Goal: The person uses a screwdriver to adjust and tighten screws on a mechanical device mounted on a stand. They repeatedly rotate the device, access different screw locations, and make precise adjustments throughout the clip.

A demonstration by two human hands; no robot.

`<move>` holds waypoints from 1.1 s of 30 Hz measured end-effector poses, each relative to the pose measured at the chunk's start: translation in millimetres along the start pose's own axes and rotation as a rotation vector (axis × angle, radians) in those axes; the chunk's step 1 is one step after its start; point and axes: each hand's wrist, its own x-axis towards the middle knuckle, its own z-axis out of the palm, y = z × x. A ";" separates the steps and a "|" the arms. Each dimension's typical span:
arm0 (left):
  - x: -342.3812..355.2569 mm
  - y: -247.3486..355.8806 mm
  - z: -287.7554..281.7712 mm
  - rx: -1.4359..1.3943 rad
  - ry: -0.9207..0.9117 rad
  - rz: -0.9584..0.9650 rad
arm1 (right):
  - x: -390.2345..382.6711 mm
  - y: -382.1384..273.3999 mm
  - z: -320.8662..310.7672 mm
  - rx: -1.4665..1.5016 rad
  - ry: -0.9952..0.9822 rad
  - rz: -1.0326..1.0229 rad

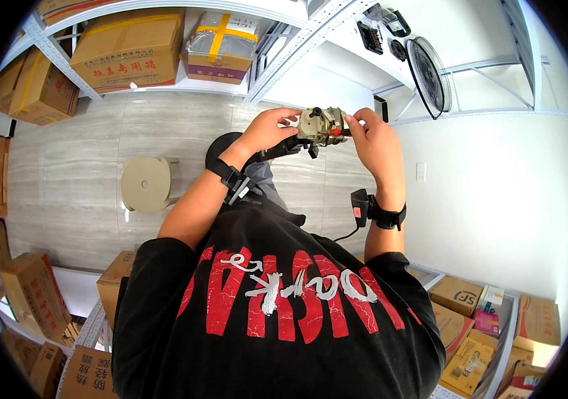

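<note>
One beige mechanical unit [324, 125] between left hand [269, 130] and right hand [372, 136].

Unit sits out ahead of the torso, above the tiled floor [84, 156] as seen from the head. Black knob on top, red part on the near side, black bar [281, 150] running off its lower left. Can't tell what carries the weight.

Left hand: fingers bent, tips at the unit's left side, gap showing between thumb and forefinger. Can't tell whether it grips or only touches. Right hand: thumb and forefinger pinching the unit's right end, other fingers curled, partly hidden.

Black strap with a small module on each wrist; right one has a cable. Black T-shirt [284, 359], red and white print.

Around: beige stool [145, 184] on the floor, left of the left forearm. Upper left, white metal rack [157, 88] with a large cardboard carton [128, 53] and, just beside it, a yellow-taped parcel [223, 45]. Upper right, black fan grille [429, 76] by a white shelf [364, 63]. More cartons lower left and lower right. White switch plate [420, 171] on the right wall.
</note>
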 end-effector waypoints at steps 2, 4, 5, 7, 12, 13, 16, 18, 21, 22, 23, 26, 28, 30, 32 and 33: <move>-0.7 -3.4 -3.2 0.018 -0.002 -0.011 | -0.1 -4.1 -5.3 0.035 -0.037 -0.034; -2.5 -6.3 -7.9 0.057 -0.044 0.021 | -2.6 -5.5 -8.0 0.077 -0.048 -0.090; -3.9 -7.2 -9.9 0.074 -0.065 0.036 | -4.5 -4.6 -8.6 0.101 -0.041 -0.128; -8.6 -6.2 -11.8 0.104 -0.130 0.070 | -8.5 -4.5 -9.7 0.119 -0.038 -0.171; -19.3 3.0 -13.9 0.057 -0.222 0.057 | -10.5 -8.1 -15.9 -0.020 -0.171 0.030; -20.6 0.9 -13.3 0.044 -0.238 0.047 | -11.4 -7.0 -15.1 -0.009 -0.136 0.033; -22.1 -5.0 -12.5 0.024 -0.281 0.042 | -14.6 5.6 -6.7 0.065 -0.050 0.004; -21.8 -8.6 -12.2 0.035 -0.306 0.073 | -15.1 8.2 -12.5 0.070 -0.108 -0.044; -23.5 -11.2 -12.4 0.033 -0.307 0.105 | -16.5 7.8 -11.7 0.154 -0.132 -0.084; -23.0 -13.2 -12.0 0.021 -0.308 0.098 | -15.9 8.0 -11.7 0.161 -0.139 -0.072; -22.3 -15.5 -11.6 0.008 -0.310 0.090 | -15.0 8.0 -11.5 0.167 -0.145 -0.059; -20.6 -19.1 -11.5 0.010 -0.311 0.109 | -12.2 7.8 -10.2 0.096 -0.151 0.161; -19.1 -21.7 -12.3 0.041 -0.310 0.133 | -12.2 11.2 -9.3 0.108 -0.114 0.170; -16.4 -25.3 -12.8 0.087 -0.309 0.157 | -12.9 15.0 -10.5 0.125 -0.100 0.105; -15.7 -22.7 -14.6 0.037 -0.316 0.162 | -13.9 18.1 -11.1 0.152 -0.107 -0.024; -15.3 -21.8 -16.1 0.012 -0.319 0.165 | -13.2 17.3 -9.9 0.163 -0.115 -0.040</move>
